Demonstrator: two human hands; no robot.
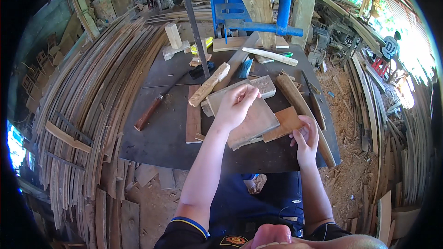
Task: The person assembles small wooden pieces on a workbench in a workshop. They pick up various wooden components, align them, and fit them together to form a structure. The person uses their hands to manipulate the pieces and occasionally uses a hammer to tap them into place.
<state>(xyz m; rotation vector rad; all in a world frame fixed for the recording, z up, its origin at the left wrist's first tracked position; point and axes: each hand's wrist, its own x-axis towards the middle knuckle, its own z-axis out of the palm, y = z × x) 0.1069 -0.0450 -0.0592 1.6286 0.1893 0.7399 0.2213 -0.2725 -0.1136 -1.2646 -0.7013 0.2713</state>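
Note:
My left hand (236, 108) is held over a pale, wide wooden board (253, 122), its fingers curled together. Whatever it may pinch is too small or hidden to make out. My right hand (305, 139) grips the right edge of a small reddish-brown wooden board (282, 123) between thumb and fingers. That small board's left end meets the right edge of the pale board. Behind the pale board lies a light wood block (264, 86). A rough wood stick (210, 84) rests slantwise at its left, and a long rounded wood piece (302, 115) lies just beyond my right hand.
An upright saw blade (194, 27) runs down to the dark metal table (157, 145), with a blue machine frame (286, 4) behind. A wooden-handled tool (150, 110) lies left, a dark blade (314, 101) right. Long planks (99, 78) cover the left floor. Someone (390, 48) is far right.

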